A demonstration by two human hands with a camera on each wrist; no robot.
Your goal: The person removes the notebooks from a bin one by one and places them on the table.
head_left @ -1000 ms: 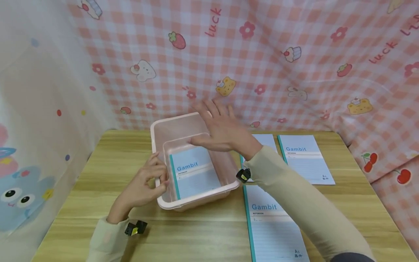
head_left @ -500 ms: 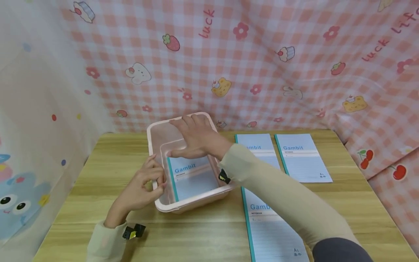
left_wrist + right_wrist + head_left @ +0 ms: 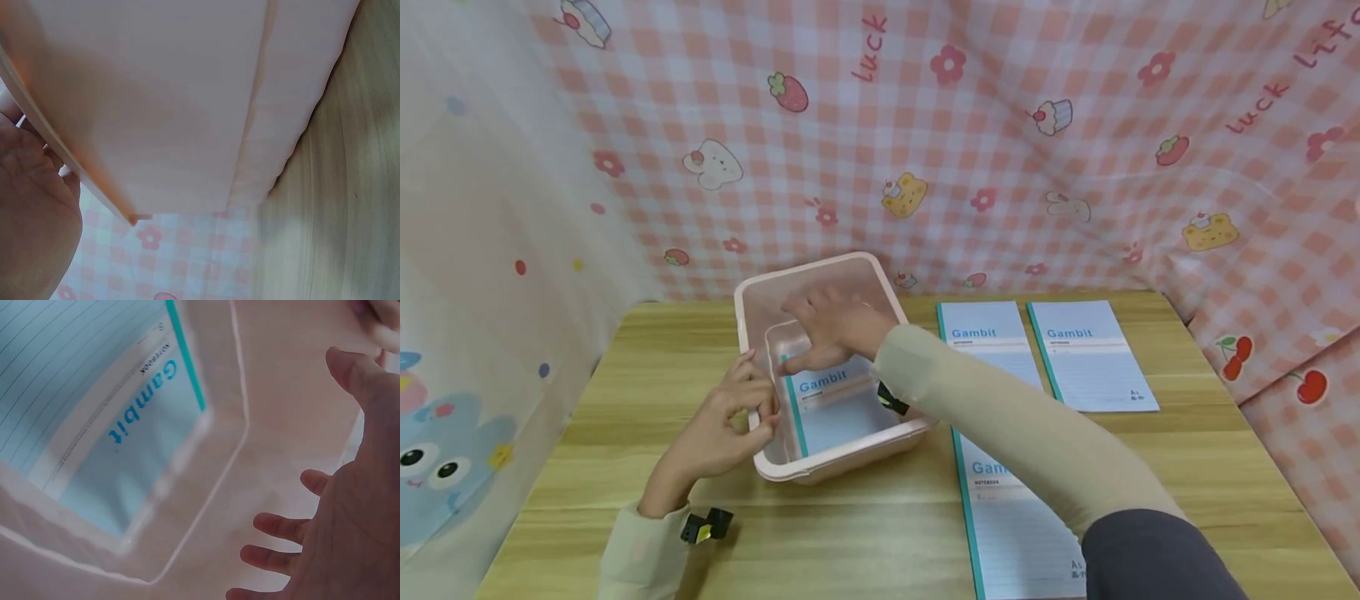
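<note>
A pale pink plastic bin [image 3: 850,457] stands at the back left of the table, turned a little askew. On its floor lies a notebook [image 3: 838,421] with a teal spine and "Gambit" on its cover. My left hand [image 3: 718,429] pinches the bin's left rim, thumb and fingers meeting at the edge. In the left wrist view, the outer wall [image 3: 175,112] fills the picture beside my palm [image 3: 37,212]. Inside the bin, my right hand [image 3: 835,325] reaches in with fingers spread and holds nothing. The right wrist view has those fingers [image 3: 281,528] apart from the notebook [image 3: 94,394].
Three more Gambit notebooks lie on the right: one at the back [image 3: 985,317], another beside it [image 3: 1090,358], and one nearer the front [image 3: 1018,542], partly under my right sleeve. A checked cloth [image 3: 925,150] hangs behind the wooden table [image 3: 835,542].
My right hand has moved left and down, from above the bin's right rim into the bin. My left hand stays on the rim.
</note>
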